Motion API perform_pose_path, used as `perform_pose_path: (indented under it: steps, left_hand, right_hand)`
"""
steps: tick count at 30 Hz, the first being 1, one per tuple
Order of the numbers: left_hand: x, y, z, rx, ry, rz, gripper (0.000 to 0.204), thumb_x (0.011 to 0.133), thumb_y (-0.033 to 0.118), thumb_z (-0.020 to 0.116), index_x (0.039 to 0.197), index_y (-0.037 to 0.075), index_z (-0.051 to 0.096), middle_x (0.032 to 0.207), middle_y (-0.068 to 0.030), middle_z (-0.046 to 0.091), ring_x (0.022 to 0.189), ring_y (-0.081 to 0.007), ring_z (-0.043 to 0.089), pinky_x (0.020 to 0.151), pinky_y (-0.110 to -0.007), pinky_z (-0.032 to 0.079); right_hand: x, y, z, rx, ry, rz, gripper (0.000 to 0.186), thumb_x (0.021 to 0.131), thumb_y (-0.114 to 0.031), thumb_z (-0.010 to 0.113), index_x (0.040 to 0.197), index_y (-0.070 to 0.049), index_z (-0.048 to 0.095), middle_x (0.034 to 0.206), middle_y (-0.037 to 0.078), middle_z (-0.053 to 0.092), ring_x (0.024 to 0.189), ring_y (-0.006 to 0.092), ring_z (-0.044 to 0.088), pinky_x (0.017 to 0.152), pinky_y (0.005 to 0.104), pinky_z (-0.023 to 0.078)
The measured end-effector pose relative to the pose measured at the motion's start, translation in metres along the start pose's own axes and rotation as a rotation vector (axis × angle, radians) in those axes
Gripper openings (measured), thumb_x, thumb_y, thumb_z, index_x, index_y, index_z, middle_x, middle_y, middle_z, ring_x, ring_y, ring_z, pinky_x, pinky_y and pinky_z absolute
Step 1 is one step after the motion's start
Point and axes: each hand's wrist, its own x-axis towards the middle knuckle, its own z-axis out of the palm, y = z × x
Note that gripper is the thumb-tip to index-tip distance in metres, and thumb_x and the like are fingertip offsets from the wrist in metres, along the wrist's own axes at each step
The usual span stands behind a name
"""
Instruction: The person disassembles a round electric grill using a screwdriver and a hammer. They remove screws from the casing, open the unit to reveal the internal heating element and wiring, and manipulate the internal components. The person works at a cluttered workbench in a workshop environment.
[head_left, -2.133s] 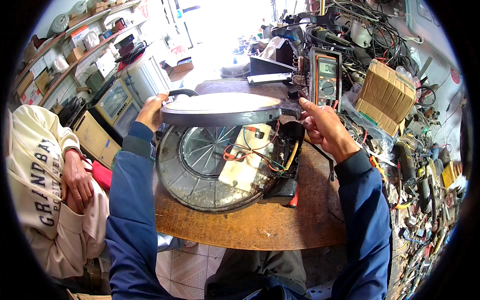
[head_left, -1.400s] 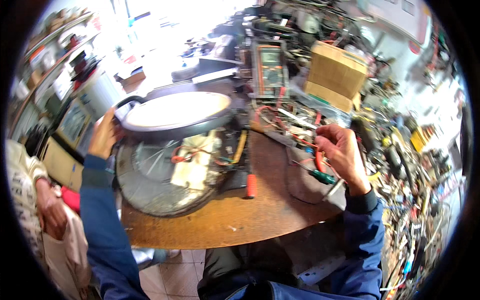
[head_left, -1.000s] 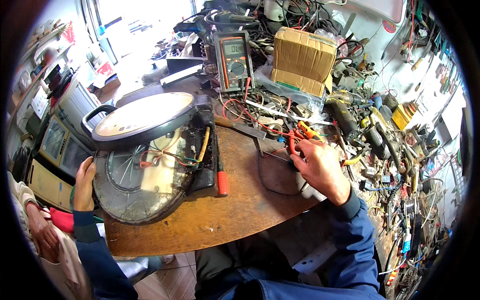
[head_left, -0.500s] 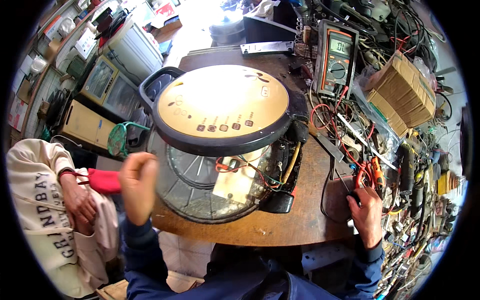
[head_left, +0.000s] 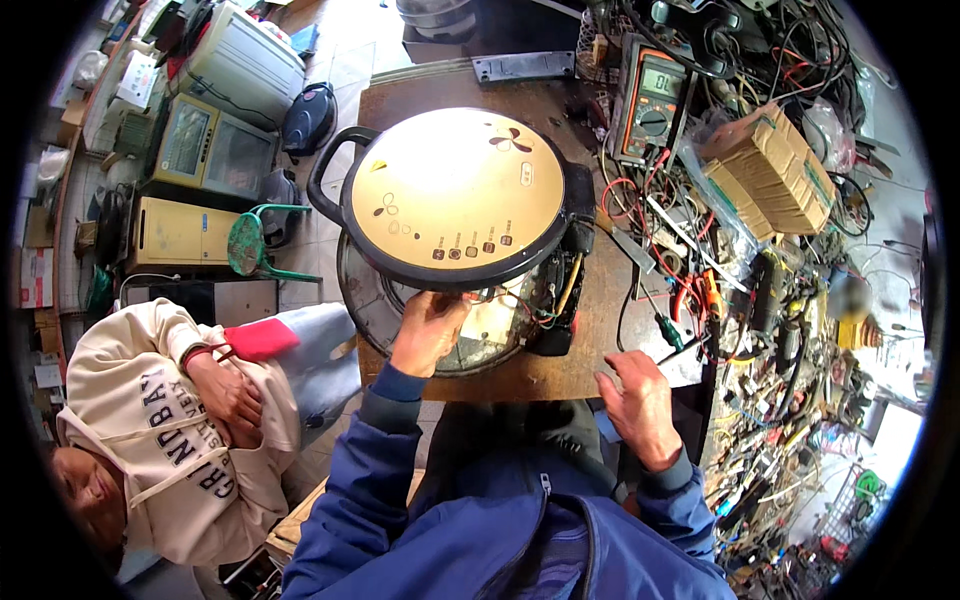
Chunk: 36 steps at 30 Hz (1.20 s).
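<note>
A round electric griddle stands on the wooden table, its gold lid [head_left: 460, 200] with dark rim raised at a tilt over the base [head_left: 365, 300]. My left hand [head_left: 432, 325] reaches in at the lid's front edge, fingers curled beside the loose wires [head_left: 540, 312]. The lid rim and the hand itself hide what the fingertips grip, if anything. Over the table's front edge, my right hand [head_left: 640, 400] is open with fingers apart and nothing in it. Just beyond it lies a green-handled screwdriver [head_left: 668, 330].
A multimeter [head_left: 650, 105] with red leads stands back right, near a cardboard box [head_left: 770, 175]. Orange-handled pliers [head_left: 711, 300] lie right of the screwdriver. Tools and parts heap along the right side. Another person with folded arms [head_left: 235, 395] sits at left, near a green stool [head_left: 245, 243].
My left hand has moved right and in to the griddle's front edge. My right hand has let go of the dark-handled tool and drawn back toward me. The whole view has shifted.
</note>
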Motion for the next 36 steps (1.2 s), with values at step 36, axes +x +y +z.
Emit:
perform_pose_path:
  steps: [36]
  left_hand:
    - [0.009, 0.015, -0.007, 0.124, -0.041, -0.235, 0.011, 0.096, 0.015, 0.074, 0.095, 0.007, 0.067, 0.069, 0.0014, 0.056, 0.048, -0.0064, 0.043, 0.044, -0.023, 0.029]
  right_hand:
    - [-0.009, 0.085, -0.005, 0.082, 0.336, 0.392, 0.021, 0.089, -0.017, 0.074, 0.100, 0.000, 0.069, 0.094, 0.023, 0.073, 0.084, 0.0423, 0.071, 0.074, 0.0484, 0.057]
